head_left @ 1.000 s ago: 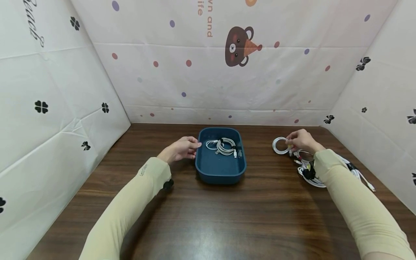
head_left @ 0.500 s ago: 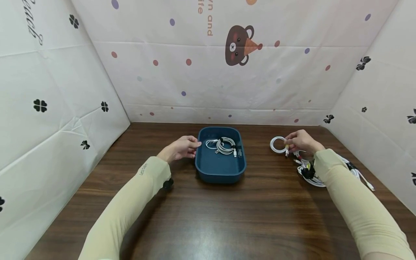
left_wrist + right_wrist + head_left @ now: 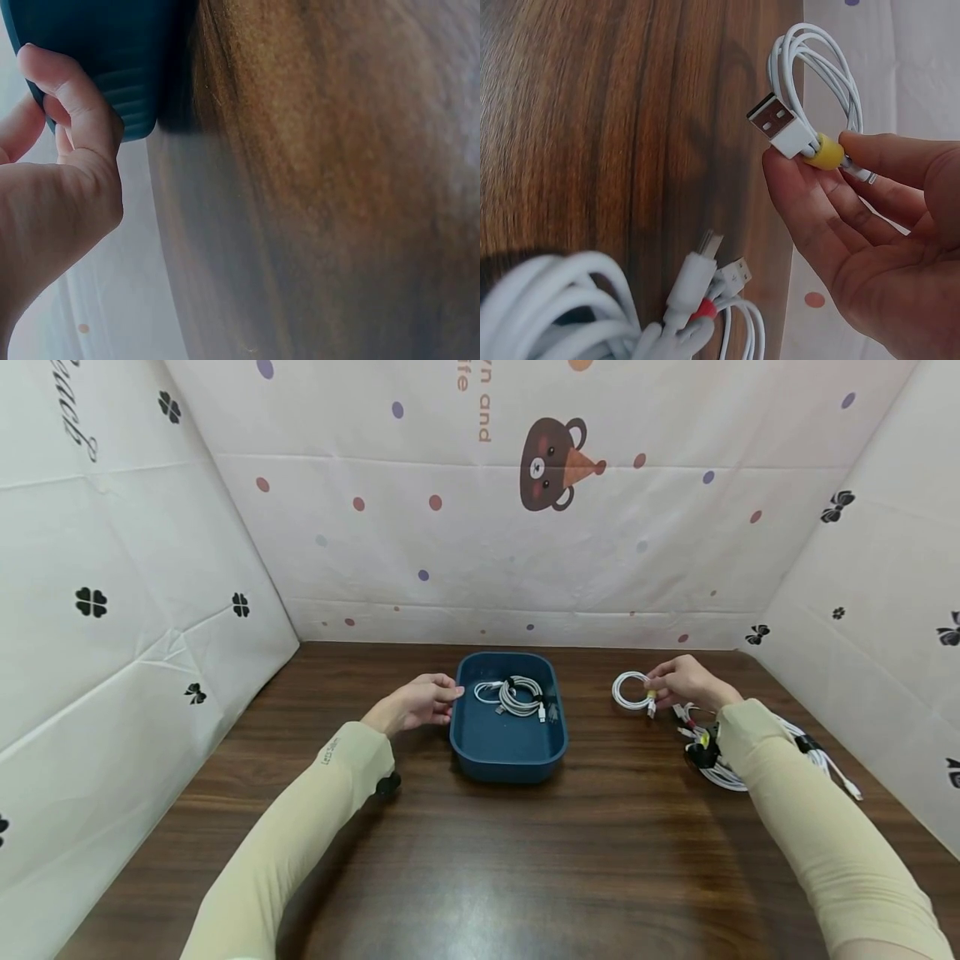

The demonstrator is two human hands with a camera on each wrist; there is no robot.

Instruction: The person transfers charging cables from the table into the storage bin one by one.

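My right hand (image 3: 688,681) pinches a coiled white USB cable (image 3: 774,126) between thumb and fingers, at its yellow tie (image 3: 825,152). The coil is held above the table in the right wrist view, its USB plug pointing away from the fingers. Far to the left, my left hand (image 3: 420,702) grips the left wall of a dark blue bin (image 3: 506,747). In the left wrist view its thumb lies at the bin's rim, with other fingers partly hidden behind. Inside the bin lies a coiled pale cable (image 3: 517,706) with black ties and light plugs.
Below and right of my right hand lies a pile of white cables (image 3: 726,777), partly hidden by the sleeve. One has a red tie (image 3: 703,309). The brown wood-grain table (image 3: 480,860) is bordered by a printed back sheet (image 3: 375,560) and side sheets.
My right hand has lifted the coiled USB cable slightly and drawn it left, away from the pile. The left hand and the bin stay in place.
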